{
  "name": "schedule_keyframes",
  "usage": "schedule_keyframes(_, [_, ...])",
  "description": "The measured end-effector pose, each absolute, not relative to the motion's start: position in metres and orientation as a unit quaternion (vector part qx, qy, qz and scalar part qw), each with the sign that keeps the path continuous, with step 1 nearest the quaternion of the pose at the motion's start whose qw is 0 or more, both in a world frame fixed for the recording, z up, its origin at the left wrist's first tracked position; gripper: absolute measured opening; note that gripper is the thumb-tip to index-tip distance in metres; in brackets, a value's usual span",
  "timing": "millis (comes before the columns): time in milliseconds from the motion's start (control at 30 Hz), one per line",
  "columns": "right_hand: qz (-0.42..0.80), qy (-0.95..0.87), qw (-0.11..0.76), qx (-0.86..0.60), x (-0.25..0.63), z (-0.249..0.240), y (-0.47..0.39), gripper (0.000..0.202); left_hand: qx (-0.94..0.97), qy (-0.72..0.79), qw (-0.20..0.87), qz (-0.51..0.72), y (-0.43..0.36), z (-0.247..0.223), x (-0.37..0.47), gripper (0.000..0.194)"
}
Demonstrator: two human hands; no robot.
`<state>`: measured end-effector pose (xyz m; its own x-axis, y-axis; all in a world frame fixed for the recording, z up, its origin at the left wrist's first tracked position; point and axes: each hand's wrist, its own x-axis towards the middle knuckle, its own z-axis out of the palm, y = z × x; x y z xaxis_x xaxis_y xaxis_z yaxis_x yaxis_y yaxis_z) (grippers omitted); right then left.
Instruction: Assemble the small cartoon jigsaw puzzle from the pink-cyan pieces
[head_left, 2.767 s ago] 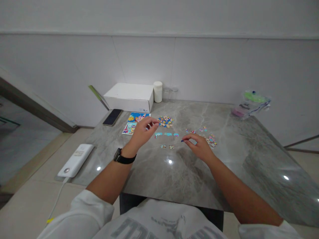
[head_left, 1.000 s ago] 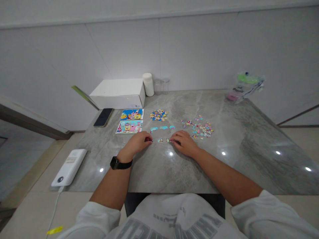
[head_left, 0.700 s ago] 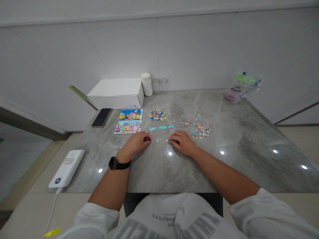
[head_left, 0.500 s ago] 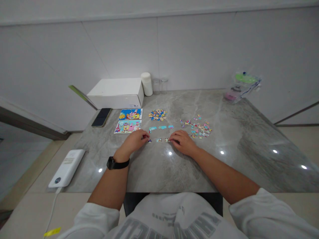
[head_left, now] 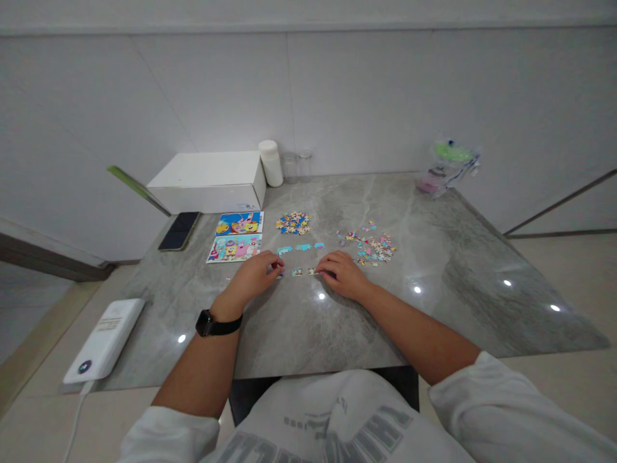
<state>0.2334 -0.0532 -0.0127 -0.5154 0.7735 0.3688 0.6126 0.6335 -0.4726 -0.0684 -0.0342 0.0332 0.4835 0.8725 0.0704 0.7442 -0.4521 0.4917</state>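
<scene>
My left hand (head_left: 256,275) rests on the table with its fingers curled together over a small jigsaw piece (head_left: 280,276), which they mostly hide. Opposite it, my right hand (head_left: 343,274) pinches the right end of another jigsaw piece (head_left: 311,271) lying flat. Between the two hands sits a short jigsaw section (head_left: 296,272), touched by neither. Just beyond are light-blue joined pieces (head_left: 303,247) in a broken row, with a corner at the left. Two cartoon picture cards (head_left: 235,247) lie beyond my left hand.
On the grey marbled table (head_left: 308,334) are a blue-and-tan piece pile (head_left: 294,223) and a scattered multicoloured pile (head_left: 378,247). Farther out stand a white box (head_left: 207,183), a white bottle (head_left: 271,164), two glasses (head_left: 304,167) and a plastic bag (head_left: 446,168). A phone (head_left: 180,231) and white power bank (head_left: 106,341) lie left.
The whole view has shifted, so things appear farther left. My left fingers now cover more of the piece beside them. My right hand stays at its piece.
</scene>
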Motion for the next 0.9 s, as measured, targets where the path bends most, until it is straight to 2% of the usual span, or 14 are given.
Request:
schedule_keyframes(167, [0.139, -0.831, 0.321, -0.432, 0.237, -0.001, -0.053, 0.021, 0.85, 0.446, 0.201, 0.198, -0.043, 0.034, -0.053, 0.024])
schedule_keyframes(433, [0.068, -0.698, 0.47, -0.536, 0.305, 0.067, -0.052, 0.018, 0.856, 0.427, 0.197, 0.217, -0.047, 0.028, -0.048, 0.023])
schedule_keyframes(567, [0.061, -0.7, 0.427, -0.569, 0.344, 0.065, -0.051, 0.019, 0.857, 0.421, 0.198, 0.222, -0.048, 0.03, -0.045, 0.024])
schedule_keyframes(767, [0.039, -0.681, 0.391, -0.618, 0.381, 0.012, -0.036, 0.018, 0.852, 0.424, 0.206, 0.228, -0.049, 0.029, -0.041, 0.026])
schedule_keyframes(900, [0.052, -0.702, 0.353, -0.617, 0.385, -0.005, -0.028, 0.018, 0.85, 0.426, 0.207, 0.231, -0.05, 0.03, -0.04, 0.025])
